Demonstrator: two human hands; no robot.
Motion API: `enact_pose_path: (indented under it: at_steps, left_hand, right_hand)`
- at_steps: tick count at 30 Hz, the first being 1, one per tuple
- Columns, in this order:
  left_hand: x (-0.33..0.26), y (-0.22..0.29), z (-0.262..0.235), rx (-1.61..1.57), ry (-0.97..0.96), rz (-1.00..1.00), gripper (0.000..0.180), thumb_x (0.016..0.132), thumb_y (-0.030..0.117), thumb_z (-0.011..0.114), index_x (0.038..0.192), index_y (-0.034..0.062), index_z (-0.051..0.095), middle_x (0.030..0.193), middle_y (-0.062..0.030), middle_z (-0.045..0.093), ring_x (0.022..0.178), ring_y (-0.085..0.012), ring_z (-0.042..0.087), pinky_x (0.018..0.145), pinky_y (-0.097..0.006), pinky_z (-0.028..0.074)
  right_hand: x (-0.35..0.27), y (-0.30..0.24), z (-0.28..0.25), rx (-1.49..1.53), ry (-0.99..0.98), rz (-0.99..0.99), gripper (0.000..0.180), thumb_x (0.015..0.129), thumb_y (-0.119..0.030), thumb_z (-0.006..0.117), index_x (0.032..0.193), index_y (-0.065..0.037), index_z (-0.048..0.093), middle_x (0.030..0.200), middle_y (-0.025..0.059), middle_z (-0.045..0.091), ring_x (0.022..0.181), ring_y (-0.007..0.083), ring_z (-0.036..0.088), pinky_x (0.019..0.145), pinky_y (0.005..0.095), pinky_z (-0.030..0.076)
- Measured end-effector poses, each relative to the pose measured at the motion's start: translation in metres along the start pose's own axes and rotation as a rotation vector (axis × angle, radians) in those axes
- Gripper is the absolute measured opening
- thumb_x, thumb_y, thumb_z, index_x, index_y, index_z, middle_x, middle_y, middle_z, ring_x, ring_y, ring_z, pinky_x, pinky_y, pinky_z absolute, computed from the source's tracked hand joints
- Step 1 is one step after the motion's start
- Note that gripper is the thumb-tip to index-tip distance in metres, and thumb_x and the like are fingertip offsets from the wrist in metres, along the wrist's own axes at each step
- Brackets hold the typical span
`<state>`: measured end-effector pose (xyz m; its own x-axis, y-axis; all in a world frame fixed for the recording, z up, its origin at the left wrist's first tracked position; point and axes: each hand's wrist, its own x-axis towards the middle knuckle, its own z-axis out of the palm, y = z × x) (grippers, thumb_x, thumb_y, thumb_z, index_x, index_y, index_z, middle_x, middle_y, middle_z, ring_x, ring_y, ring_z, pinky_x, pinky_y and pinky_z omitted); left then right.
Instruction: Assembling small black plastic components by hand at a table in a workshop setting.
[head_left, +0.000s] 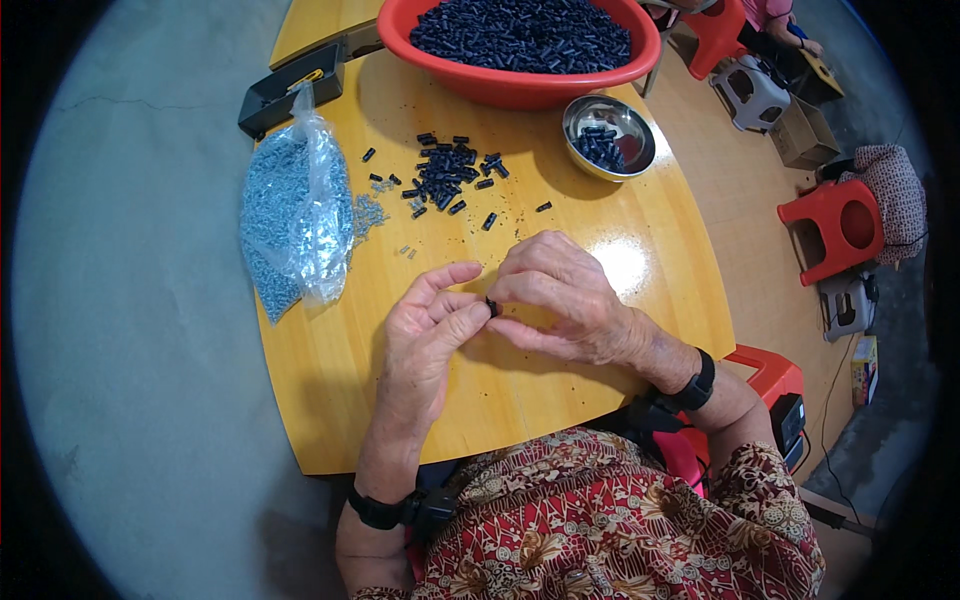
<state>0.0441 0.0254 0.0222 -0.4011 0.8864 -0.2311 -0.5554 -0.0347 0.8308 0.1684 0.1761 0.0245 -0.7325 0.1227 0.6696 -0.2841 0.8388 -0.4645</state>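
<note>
A small black plastic part [492, 308] sits at the fingertips of both my hands, above the near half of the yellow table [400, 400]. My left hand [425, 325] pinches it between thumb and forefinger. From the other side, my right hand [565, 295] has its curled fingers and thumb closed around the same part, which they mostly hide. Beyond my hands lies a loose pile of short black cylindrical parts [445, 175]. Tiny clear or silvery pieces [368, 213] are scattered to its left, beside a transparent plastic bag [300, 215] full of small bluish pieces.
A big red basin [520, 95] heaped with black parts stands at the far edge. Near it is a metal bowl [612, 138] with more parts. A dark tray [290, 88] is at the far left. Red stools [835, 228] and another person [775, 22] are off to the right.
</note>
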Motion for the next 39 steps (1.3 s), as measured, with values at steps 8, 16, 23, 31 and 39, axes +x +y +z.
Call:
enact_pose_path:
  at_steps: [8, 16, 23, 31, 39]
  left_hand:
    - [-0.003, -0.002, -0.003, -0.049, 0.001, -0.052, 0.036, 0.090, 0.001, 0.062, 0.125, -0.0026, 0.052, 0.099, -0.0093, 0.067, 0.092, -0.0112, 0.063, 0.088, -0.024, 0.048]
    - [-0.004, 0.002, -0.007, -0.082, 0.001, -0.035, 0.034, 0.090, -0.001, 0.062, 0.123, -0.0023, 0.053, 0.100, -0.0087, 0.067, 0.094, -0.0111, 0.063, 0.089, -0.024, 0.049]
    - [-0.001, 0.002, -0.010, -0.101, 0.025, 0.013, 0.032, 0.089, -0.001, 0.062, 0.121, -0.0023, 0.055, 0.100, -0.0078, 0.067, 0.093, -0.0107, 0.062, 0.089, -0.024, 0.047]
    - [0.002, 0.010, -0.035, 0.195, 0.282, 0.213, 0.018, 0.090, 0.004, 0.064, 0.107, -0.0034, 0.063, 0.095, -0.0066, 0.066, 0.082, -0.0128, 0.065, 0.084, -0.025, 0.051]
    - [0.005, 0.002, -0.043, 0.184, 0.387, 0.279, 0.019, 0.089, 0.002, 0.065, 0.107, -0.0031, 0.063, 0.094, -0.0049, 0.064, 0.084, -0.0123, 0.063, 0.079, -0.024, 0.051]
  right_hand:
    - [0.001, -0.002, 0.004, -0.037, -0.024, -0.042, 0.032, 0.070, -0.013, 0.079, 0.094, -0.006, 0.059, 0.086, 0.0084, 0.057, 0.081, 0.0262, 0.058, 0.070, 0.0369, 0.046]
    - [0.007, 0.000, 0.005, 0.024, -0.082, -0.019, 0.031, 0.073, -0.015, 0.078, 0.096, -0.007, 0.060, 0.087, 0.0080, 0.058, 0.081, 0.0260, 0.058, 0.070, 0.0362, 0.046]
    - [0.016, 0.000, 0.009, -0.045, -0.116, -0.027, 0.029, 0.074, -0.016, 0.077, 0.096, -0.007, 0.060, 0.086, 0.0085, 0.058, 0.080, 0.0266, 0.058, 0.070, 0.0362, 0.047]
    - [0.044, 0.049, 0.014, -0.088, -0.122, 0.208, 0.020, 0.078, -0.009, 0.069, 0.096, -0.006, 0.062, 0.091, 0.0118, 0.060, 0.084, 0.0309, 0.059, 0.071, 0.0405, 0.049]
    - [0.069, 0.073, 0.046, -0.365, -0.229, 0.004, 0.012, 0.080, -0.008, 0.065, 0.092, -0.006, 0.064, 0.094, 0.0092, 0.061, 0.093, 0.0274, 0.056, 0.078, 0.0397, 0.046]
